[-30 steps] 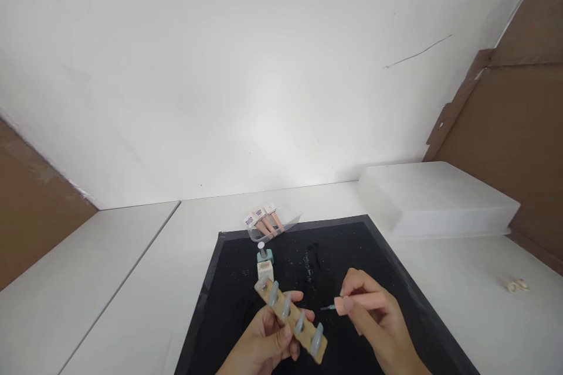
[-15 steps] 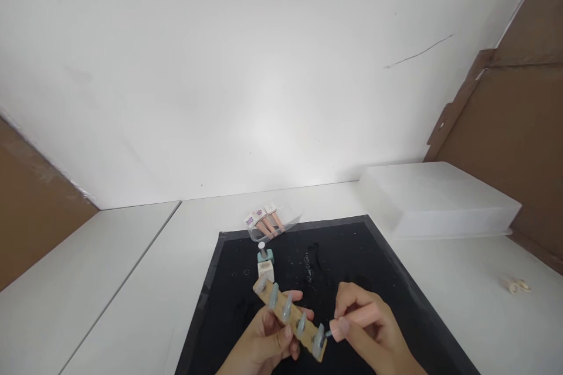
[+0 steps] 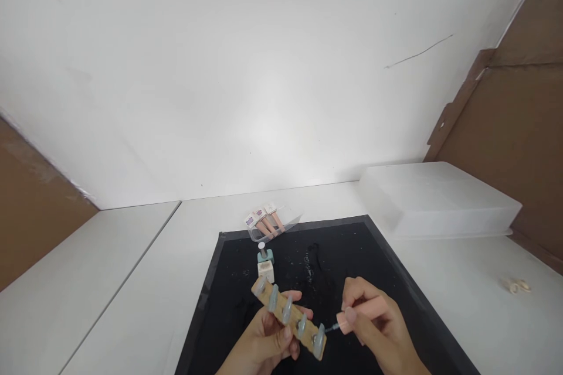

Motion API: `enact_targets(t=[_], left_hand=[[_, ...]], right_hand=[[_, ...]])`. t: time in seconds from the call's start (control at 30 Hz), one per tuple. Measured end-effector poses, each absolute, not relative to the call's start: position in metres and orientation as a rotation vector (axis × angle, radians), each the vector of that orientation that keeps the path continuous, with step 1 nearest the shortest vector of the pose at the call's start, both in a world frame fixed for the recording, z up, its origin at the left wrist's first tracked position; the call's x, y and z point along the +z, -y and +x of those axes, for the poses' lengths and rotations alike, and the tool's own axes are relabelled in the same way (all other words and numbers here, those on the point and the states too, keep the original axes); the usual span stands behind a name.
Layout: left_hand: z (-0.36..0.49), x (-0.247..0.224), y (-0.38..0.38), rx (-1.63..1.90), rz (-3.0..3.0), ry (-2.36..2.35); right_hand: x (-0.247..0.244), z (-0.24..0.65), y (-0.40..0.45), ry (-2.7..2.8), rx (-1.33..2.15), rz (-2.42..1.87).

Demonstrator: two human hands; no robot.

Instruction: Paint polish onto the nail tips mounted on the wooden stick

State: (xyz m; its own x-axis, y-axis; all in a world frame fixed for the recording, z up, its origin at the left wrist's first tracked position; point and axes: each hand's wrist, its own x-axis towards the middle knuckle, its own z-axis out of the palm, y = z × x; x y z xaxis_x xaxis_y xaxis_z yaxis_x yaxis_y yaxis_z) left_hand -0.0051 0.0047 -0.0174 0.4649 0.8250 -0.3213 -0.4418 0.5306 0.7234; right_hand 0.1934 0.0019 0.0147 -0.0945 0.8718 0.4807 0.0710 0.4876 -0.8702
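Observation:
My left hand (image 3: 268,337) holds a narrow wooden strip (image 3: 294,324) at a slant, fingers behind and thumb on the front. Several grey-blue false nails stand in a row along it, the lowest one (image 3: 319,337) nearest my right hand. In my right hand (image 3: 382,334), thumb and fingers pinch the pink cap of a nail polish brush (image 3: 373,307). Its thin tip (image 3: 332,327) points left, close to the edge of that lowest nail; whether they touch I cannot tell. Just beyond the strip's upper end is a white block (image 3: 265,271).
A small blue-green bottle (image 3: 265,255) with a grey, white-topped stem stands behind the block. Pink-handled items with white labelled ends lie in a clear tray (image 3: 291,223) at the black mat's (image 3: 347,246) far edge. A white box (image 3: 444,199) and small beige rings (image 3: 516,286) are on the right.
My right hand has drawn the brush a little to the right and up, away from the lowest nail, so more of its stem shows. My left hand and the strip have barely moved.

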Motion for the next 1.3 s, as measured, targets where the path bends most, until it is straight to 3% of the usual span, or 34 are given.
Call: enact_targets(t=[1.3], left_hand=[[-0.001,-0.0121,-0.0019,0.865,0.585,-0.719]], right_hand=[[0.0139,0.1896,-0.0032,1.41,0.997,-1.043]])
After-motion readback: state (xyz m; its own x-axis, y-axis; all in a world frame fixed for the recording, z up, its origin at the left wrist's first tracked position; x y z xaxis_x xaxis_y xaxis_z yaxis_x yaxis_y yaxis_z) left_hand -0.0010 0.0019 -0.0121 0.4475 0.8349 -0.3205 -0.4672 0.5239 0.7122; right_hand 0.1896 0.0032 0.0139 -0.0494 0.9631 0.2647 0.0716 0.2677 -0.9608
